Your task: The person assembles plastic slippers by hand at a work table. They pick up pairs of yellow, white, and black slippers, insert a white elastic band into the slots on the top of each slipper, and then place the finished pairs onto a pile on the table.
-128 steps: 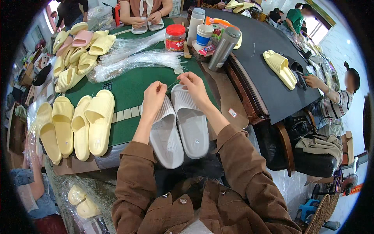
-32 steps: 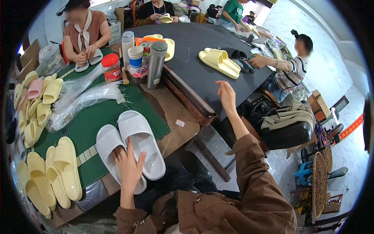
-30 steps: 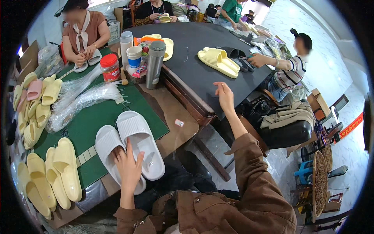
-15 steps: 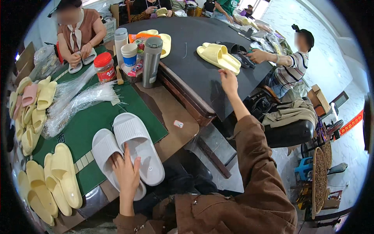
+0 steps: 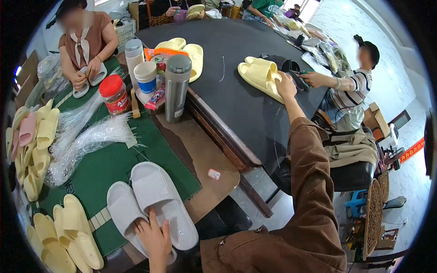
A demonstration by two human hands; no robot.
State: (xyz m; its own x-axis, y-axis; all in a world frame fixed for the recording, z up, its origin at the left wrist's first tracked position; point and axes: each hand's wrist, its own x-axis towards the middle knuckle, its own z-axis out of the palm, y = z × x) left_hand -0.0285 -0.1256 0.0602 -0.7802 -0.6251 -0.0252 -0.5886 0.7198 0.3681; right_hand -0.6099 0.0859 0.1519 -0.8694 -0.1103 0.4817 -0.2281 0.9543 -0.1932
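Observation:
My left hand is at a pair of light grey slippers at the near edge of the green mat. Its fingertips reach into the left slipper's opening under the strap, the thumb over the other slipper, gripping where the two meet. With my right arm stretched out over the black table, my right hand has its fingers bent round the open side of a pale yellow pair of slippers. Part of that pair is hidden behind the hand. Just beyond it lie black slippers, which a co-worker's hand touches.
Yellow slippers lie at the near left, and a pile of slippers beyond. Clear plastic ties cross the mat. A steel flask, a red-lidded jar and a paper cup stand beside the black table. Co-workers sit around.
My right hand has moved from the near end of the yellow slippers onto their open side. My left hand stays at the grey slippers. The whole view has shifted slightly.

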